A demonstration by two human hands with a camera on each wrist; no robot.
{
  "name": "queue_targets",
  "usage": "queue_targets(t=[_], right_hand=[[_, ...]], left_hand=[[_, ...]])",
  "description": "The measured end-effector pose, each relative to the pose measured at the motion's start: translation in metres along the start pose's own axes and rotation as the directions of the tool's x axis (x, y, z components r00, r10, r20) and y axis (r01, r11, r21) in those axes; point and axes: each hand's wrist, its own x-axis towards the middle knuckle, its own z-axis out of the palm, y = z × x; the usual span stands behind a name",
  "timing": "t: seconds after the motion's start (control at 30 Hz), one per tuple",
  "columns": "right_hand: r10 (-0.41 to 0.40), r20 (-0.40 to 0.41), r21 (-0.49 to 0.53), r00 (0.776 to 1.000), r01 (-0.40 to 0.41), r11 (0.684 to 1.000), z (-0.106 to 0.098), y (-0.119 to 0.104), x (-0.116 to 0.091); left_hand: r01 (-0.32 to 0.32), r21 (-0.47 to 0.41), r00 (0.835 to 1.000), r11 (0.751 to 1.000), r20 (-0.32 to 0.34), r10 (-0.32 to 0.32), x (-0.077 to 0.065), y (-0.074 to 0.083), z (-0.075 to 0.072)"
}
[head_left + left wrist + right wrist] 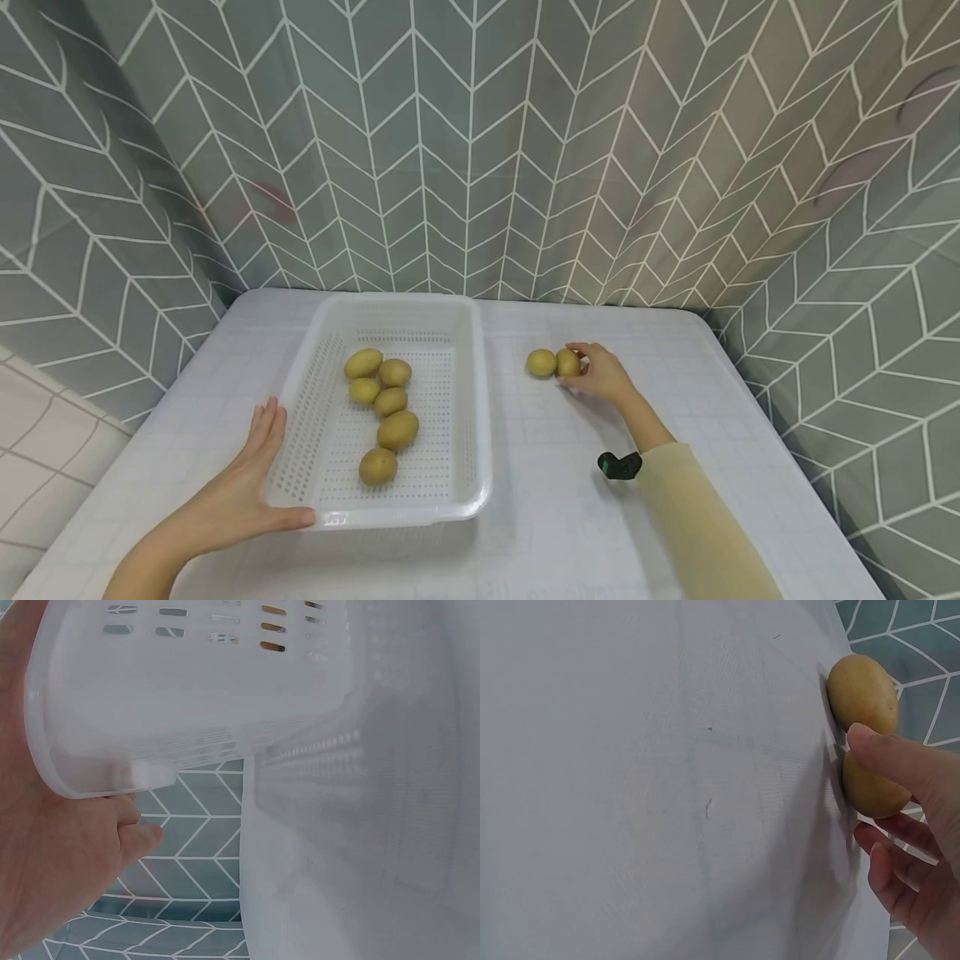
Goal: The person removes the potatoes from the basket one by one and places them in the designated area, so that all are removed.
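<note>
My right hand grips a small yellow-brown potato on the table, the thumb and fingers around it. A second potato lies right beside it on the left. In the right wrist view the thumb crosses the held potato, and the other potato is just beyond. My left hand rests against the near left corner of a white perforated plastic basket, fingers straight along its side, thumb at the front rim. Several potatoes lie inside it.
A white cloth covers the table. A small black object shows beside the right sleeve. Grey curtains with white zigzag lines hang behind and at both sides.
</note>
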Motion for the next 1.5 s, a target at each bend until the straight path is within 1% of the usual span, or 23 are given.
queue_targets(t=[0.13,0.27,0.37,0.43,0.5,0.6,0.7,0.83,0.9,1.07,1.1,1.2,1.3,1.33,1.43,1.5], right_hand=[[0.002,-0.007,-0.013,1.0,-0.002,1.0,-0.001,-0.001,0.0],[0.052,-0.025,-0.007,0.998,-0.053,0.999,-0.005,-0.001,-0.003],[0.078,-0.061,0.011,0.995,-0.078,0.997,-0.008,0.0,-0.006],[0.052,-0.101,0.036,0.994,-0.048,0.998,-0.009,0.002,-0.007],[0.01,-0.145,0.084,0.989,0.002,0.996,-0.011,0.003,-0.009],[-0.061,-0.204,0.156,0.977,0.094,0.983,-0.012,0.005,-0.009],[-0.114,-0.24,0.195,0.964,0.163,0.967,-0.012,0.005,-0.009],[-0.17,-0.264,0.211,0.95,0.228,0.95,-0.015,-0.001,-0.009],[-0.19,-0.273,0.219,0.943,0.253,0.942,-0.017,-0.007,-0.008],[-0.262,-0.308,0.225,0.915,0.338,0.914,-0.026,-0.028,-0.006],[-0.272,-0.308,0.231,0.912,0.349,0.908,-0.03,-0.038,-0.009],[-0.306,-0.306,0.237,0.902,0.383,0.893,-0.035,-0.051,-0.008],[-0.328,-0.296,0.236,0.897,0.401,0.885,-0.041,-0.066,-0.008],[-0.345,-0.297,0.234,0.89,0.418,0.878,-0.041,-0.068,-0.007],[-0.381,-0.289,0.25,0.878,0.454,0.855,-0.051,-0.092,-0.012],[-0.398,-0.277,0.272,0.875,0.468,0.841,-0.057,-0.108,-0.016]], left_hand=[[-0.005,0.0,1.0,1.0,-0.001,0.005,0.0,0.001,-0.001],[-0.004,-0.005,1.0,1.0,0.004,0.004,0.001,0.001,-0.002],[-0.005,-0.008,1.0,1.0,0.006,0.005,0.001,0.001,-0.003],[-0.007,-0.004,1.0,1.0,0.006,0.007,0.001,0.001,-0.003],[-0.004,-0.003,1.0,1.0,0.007,0.004,0.0,0.001,-0.003],[-0.002,-0.004,1.0,1.0,0.007,0.002,0.0,0.0,-0.003],[-0.005,-0.007,1.0,1.0,0.002,0.005,0.0,0.0,-0.002],[-0.014,-0.008,1.0,1.0,-0.006,0.014,-0.001,-0.001,0.0],[-0.017,-0.009,1.0,1.0,-0.007,0.017,-0.001,-0.002,0.0],[-0.023,-0.011,1.0,1.0,-0.009,0.023,-0.002,-0.002,0.001],[-0.022,-0.012,1.0,1.0,-0.009,0.022,-0.002,-0.002,0.001],[-0.02,-0.015,1.0,1.0,-0.006,0.02,-0.001,-0.002,0.0],[-0.018,-0.013,1.0,1.0,-0.007,0.018,-0.001,-0.001,0.001],[-0.018,-0.012,1.0,1.0,-0.007,0.018,-0.001,-0.001,0.001],[-0.02,-0.009,1.0,1.0,-0.009,0.02,-0.001,-0.002,0.001],[-0.021,-0.006,1.0,1.0,-0.009,0.021,-0.001,-0.002,0.001]])
